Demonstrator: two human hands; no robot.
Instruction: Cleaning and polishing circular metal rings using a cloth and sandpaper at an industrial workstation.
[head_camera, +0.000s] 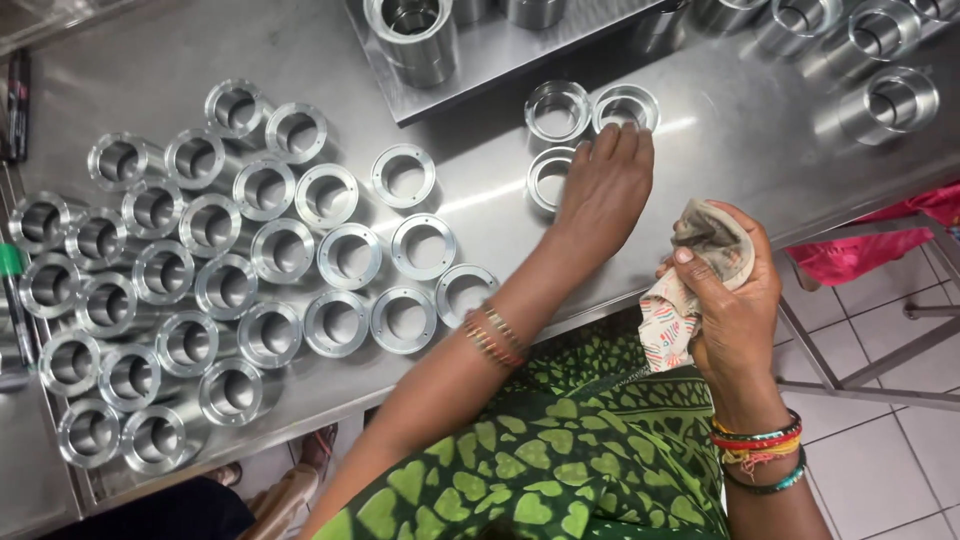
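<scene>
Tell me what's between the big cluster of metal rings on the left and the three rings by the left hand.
In the head view, only bare steel table lies between the big cluster and the three rings.

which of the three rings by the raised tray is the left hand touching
The right-hand ring; the left hand has fingertips on its rim, off the other two.

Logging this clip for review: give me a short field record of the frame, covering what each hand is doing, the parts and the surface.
Surface: steel table
Left hand: reaching over three metal rings, fingertips on or just above them; contact unclear
Right hand: closed on a crumpled patterned cloth, held off the table edge
Main batch: flanged metal rings laid in rows at the table's left
Far edge: taller metal sleeves at upper right, one more on a raised steel plate
Wrists: bangles on both
</scene>
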